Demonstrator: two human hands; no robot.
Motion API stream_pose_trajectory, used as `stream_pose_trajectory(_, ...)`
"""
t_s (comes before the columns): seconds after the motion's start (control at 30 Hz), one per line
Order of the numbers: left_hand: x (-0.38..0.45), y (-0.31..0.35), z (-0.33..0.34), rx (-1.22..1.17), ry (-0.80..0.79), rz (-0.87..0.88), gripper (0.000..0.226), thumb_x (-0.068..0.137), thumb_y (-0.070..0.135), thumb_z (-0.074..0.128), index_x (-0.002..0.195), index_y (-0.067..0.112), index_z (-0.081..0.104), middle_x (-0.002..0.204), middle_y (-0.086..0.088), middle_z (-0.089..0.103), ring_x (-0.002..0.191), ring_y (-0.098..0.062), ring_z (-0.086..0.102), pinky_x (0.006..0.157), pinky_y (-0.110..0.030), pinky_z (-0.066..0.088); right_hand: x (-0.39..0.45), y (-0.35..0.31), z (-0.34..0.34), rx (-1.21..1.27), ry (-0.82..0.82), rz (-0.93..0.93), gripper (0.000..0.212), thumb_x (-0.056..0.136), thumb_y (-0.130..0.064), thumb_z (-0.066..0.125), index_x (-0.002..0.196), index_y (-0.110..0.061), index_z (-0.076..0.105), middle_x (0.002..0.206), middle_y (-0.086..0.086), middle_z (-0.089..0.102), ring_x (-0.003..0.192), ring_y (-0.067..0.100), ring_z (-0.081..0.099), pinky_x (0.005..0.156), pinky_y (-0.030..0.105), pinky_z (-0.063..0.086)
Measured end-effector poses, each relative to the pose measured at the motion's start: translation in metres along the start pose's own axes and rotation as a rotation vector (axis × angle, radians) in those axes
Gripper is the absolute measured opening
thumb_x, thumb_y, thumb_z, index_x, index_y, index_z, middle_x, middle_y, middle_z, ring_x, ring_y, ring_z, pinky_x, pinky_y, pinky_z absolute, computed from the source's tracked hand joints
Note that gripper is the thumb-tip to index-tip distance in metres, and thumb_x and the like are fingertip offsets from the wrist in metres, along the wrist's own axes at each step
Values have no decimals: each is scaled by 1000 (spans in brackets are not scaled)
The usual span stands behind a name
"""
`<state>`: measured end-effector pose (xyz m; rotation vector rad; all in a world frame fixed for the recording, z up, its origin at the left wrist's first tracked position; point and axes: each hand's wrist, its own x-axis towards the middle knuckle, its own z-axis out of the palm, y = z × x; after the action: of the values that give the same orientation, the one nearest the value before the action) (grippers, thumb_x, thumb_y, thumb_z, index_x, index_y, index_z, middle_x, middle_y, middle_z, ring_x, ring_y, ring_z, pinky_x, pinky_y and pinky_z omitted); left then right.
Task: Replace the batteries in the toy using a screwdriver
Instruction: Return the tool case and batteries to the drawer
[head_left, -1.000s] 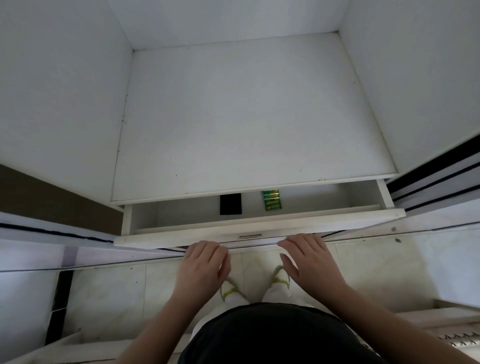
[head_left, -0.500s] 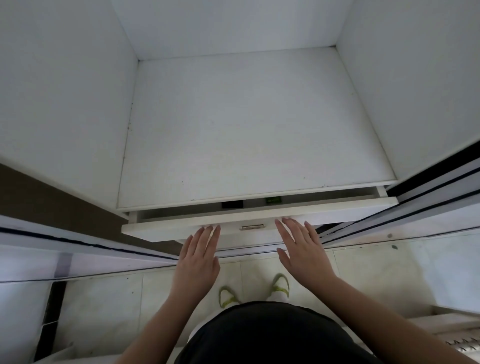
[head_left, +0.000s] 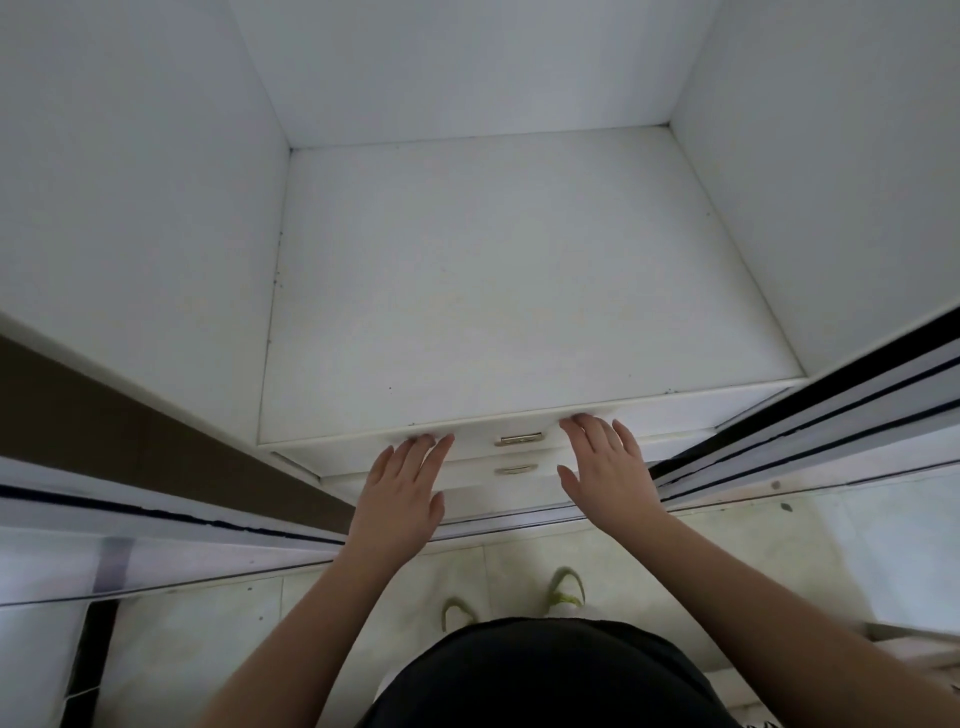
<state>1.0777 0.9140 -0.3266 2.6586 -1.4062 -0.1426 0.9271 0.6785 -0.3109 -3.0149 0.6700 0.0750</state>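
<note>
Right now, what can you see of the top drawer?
The top drawer is white, looks like painted wood, and sits shut, flush under the cabinet shelf. A small brass-coloured pull sits at its centre. The left hand and right hand press flat on its front, either side of the pull.

I'm standing at a built-in white wardrobe (head_left: 467, 260) at home, by the look of it: a bare white shelf (head_left: 519, 291) fills the middle of the frame, with two shallow drawers (head_left: 478, 441) stacked below it, each with a small metal pull (head_left: 518, 439). Sliding-door tracks (head_left: 810, 421) run off toward the left and right edges. Pale floor tiles (head_left: 218, 649) at the bottom (my slippers (head_left: 567, 592) are on them) say bedroom or hallway.
</note>
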Motion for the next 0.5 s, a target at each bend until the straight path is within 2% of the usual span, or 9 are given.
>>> stream_pose_trajectory(0.07,1,-1,0,6,8,0,70,78,27,67,143,17,43,135,-4,53,121,-25,52,105,-44,41,0,0,0,7,3,1,58,77,-34,70,129,-13,53,126,3,57,119,21,55,107,44,38)
stream_pose_trajectory(0.2,5,8,-2,12,-17,-48,60,81,28,49,139,15,46,134,-6,54,121,-26,52,99,-43,45,1,4,0,14,-5,-22,60,77,-35,70,130,-14,52,126,3,57,119,21,55,106,43,39)
stream_pose_trajectory(0.3,6,22,-3,3,-31,-130,62,77,22,64,136,11,49,130,-10,57,119,-28,55,92,-43,49,-1,4,-1,27,-33,-40,62,80,-38,67,134,-12,50,129,4,57,120,23,55,106,42,39)
stream_pose_trajectory(0.4,7,37,-7,18,-30,-200,62,75,22,70,133,9,52,130,-13,58,119,-29,57,93,-44,49,-5,8,-2,35,-35,-88,61,90,-47,44,141,-12,45,137,4,54,126,22,52,108,41,36)
stream_pose_trajectory(0.5,-1,48,-5,52,0,-238,57,84,30,64,135,10,49,141,-14,50,132,-31,47,109,-46,38,-10,16,-5,72,-71,-154,69,95,-60,26,145,-15,40,141,2,51,131,22,48,112,38,30)
